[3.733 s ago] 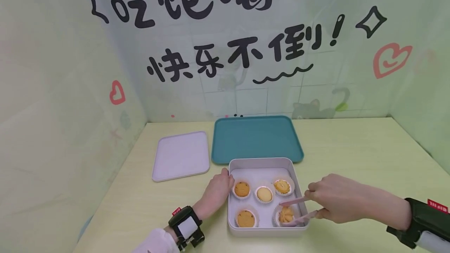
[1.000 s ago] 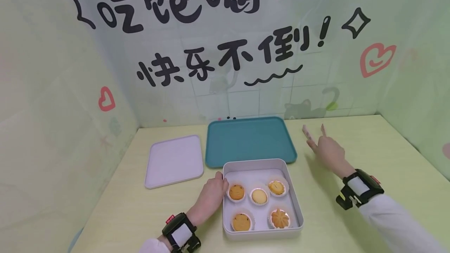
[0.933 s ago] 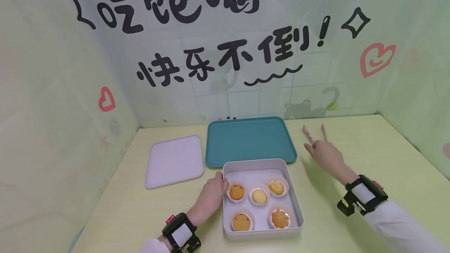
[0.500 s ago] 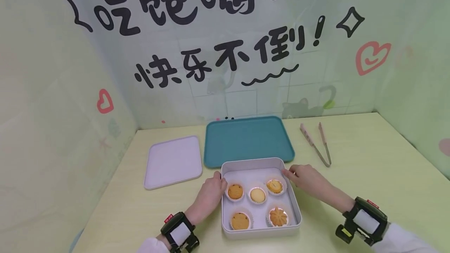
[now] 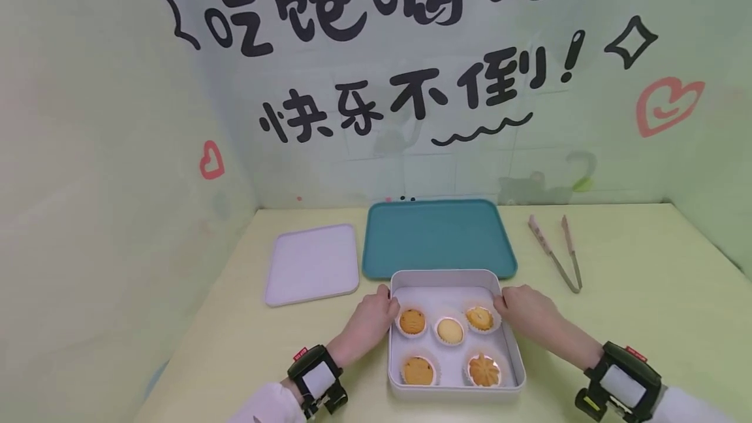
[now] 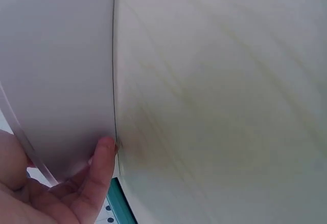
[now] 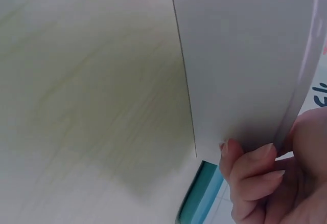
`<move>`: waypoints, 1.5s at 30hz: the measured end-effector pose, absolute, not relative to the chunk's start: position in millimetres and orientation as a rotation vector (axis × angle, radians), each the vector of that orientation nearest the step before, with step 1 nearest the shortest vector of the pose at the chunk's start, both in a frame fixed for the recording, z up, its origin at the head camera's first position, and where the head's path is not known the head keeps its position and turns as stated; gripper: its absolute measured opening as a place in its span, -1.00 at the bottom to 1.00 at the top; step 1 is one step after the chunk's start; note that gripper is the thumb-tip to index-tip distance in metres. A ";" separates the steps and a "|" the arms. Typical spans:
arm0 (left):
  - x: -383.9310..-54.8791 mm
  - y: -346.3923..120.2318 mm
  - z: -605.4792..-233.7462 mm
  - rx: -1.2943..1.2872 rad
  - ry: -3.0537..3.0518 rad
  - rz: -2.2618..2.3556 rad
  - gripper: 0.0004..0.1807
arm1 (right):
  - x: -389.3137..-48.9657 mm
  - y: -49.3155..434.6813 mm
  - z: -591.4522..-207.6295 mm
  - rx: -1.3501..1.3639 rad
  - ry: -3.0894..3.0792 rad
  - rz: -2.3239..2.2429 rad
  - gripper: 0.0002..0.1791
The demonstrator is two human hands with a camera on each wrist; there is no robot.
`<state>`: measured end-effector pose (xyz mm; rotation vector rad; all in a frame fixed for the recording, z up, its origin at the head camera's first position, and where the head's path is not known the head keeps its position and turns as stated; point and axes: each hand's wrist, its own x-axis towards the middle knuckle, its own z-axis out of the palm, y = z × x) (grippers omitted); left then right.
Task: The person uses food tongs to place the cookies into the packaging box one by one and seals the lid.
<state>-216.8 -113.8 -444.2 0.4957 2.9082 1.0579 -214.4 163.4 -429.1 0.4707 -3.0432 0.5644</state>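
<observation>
A pale lilac square box [image 5: 452, 292] with raised walls stands near the table's front. Inside it are several small pastries in paper cups, among them a star-shaped one [image 5: 484, 371] and a pale round one [image 5: 450, 331]. My left hand [image 5: 370, 320] grips the box's left wall, thumb over the rim and fingers against the outer side [image 6: 66, 81]. On the opposite wall my right hand [image 5: 531, 312] holds the box likewise, its fingertips against the outside in the right wrist view. Pink-handled tongs [image 5: 558, 256] lie spread at the back right, touched by neither hand.
Directly behind the box lies a teal tray [image 5: 437, 237], close to its back wall. A flat lilac tray [image 5: 314, 265] is to the left. The printed backdrop [image 5: 411, 168] closes off the table's rear, with side panels left and right.
My right hand drew back from the pastry with the tongs, laid them at the back right and let go, then took hold of the box's right wall. My left hand stayed on the box.
</observation>
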 end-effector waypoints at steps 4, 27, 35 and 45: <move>-221.9 -114.6 -440.4 0.525 2.815 1.153 -0.70 | -207.5 169.8 -432.3 0.482 -3.021 0.466 -0.76; -272.5 -260.1 -427.7 -0.335 3.117 0.381 -0.61 | -201.5 175.9 -431.6 0.516 -3.002 0.378 -0.79; -255.2 -274.9 -430.4 -0.286 3.012 0.232 -0.73 | -203.1 171.9 -434.2 0.534 -2.988 0.432 -0.80; -254.1 -300.9 -435.1 -0.292 3.069 0.505 -0.70 | -210.1 164.0 -438.0 0.558 -2.966 0.447 -0.77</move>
